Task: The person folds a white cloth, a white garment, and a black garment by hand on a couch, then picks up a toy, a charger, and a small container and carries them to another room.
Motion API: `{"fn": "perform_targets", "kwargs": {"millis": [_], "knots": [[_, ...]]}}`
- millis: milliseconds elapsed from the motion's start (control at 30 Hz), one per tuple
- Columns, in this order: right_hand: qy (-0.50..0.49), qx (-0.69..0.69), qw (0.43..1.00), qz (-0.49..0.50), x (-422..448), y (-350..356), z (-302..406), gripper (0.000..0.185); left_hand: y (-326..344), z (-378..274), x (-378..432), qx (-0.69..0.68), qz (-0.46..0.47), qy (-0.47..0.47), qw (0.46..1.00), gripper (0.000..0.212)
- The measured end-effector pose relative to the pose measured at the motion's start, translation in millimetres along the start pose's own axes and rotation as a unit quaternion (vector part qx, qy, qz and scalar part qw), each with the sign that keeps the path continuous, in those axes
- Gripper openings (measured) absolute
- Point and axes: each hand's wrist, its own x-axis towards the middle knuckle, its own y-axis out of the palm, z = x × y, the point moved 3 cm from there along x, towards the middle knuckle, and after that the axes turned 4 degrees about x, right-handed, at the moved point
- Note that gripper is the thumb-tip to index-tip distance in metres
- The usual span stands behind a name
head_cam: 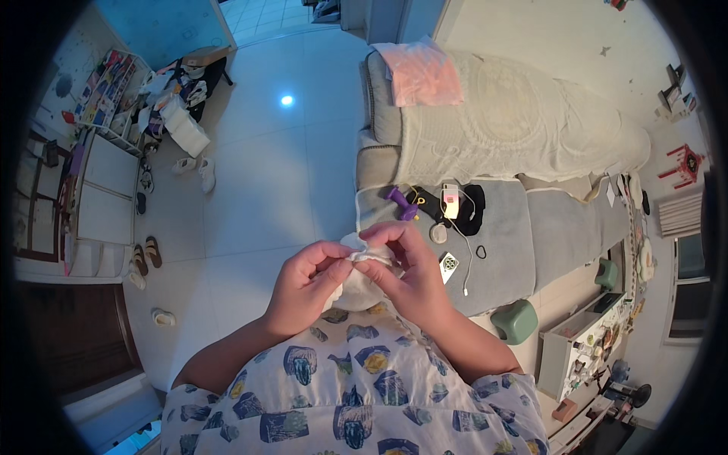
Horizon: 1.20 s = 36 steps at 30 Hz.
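A white cloth item (364,287) hangs between my two hands in front of my patterned shirt. My left hand (310,281) pinches its gathered upper edge between thumb and fingertips. On the other side, my right hand (406,267) grips the same edge, thumb below and fingers above. The fingertips of both hands almost meet at the bunched fabric. Most of the cloth's lower part is loose, and some of it is hidden behind my fingers. Its exact kind cannot be made out.
A grey sofa (506,244) to the right bears a purple dumbbell (402,203), a phone (449,266), a white cable (467,259) and black cloth items (471,210). A green stool (515,322) stands beside it. Shoes (207,173) and a loaded shelf (108,88) are at the left.
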Motion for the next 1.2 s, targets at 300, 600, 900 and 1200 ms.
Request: {"fn": "perform_targets", "kwargs": {"millis": [300,600,900,1200], "knots": [[-0.177,-0.255,0.950,-0.039,25.2,-41.7,16.1,0.017,-61.4,-20.7,7.0,0.139,-0.032,0.044,0.989,0.035],[-0.126,0.017,0.904,-0.407,-3.5,-394.5,23.6,0.028,-382.7,-61.2,-115.7,0.202,-0.479,0.065,0.852,0.043],[-0.208,0.023,0.782,-0.587,-108.5,-543.9,72.6,0.033,-365.6,-32.8,-166.5,0.438,-0.226,-0.158,0.856,0.035],[-0.263,0.046,0.790,-0.551,-120.4,-480.5,86.3,0.039,-409.4,-25.7,-212.7,0.471,-0.690,0.140,0.532,0.022]]}}
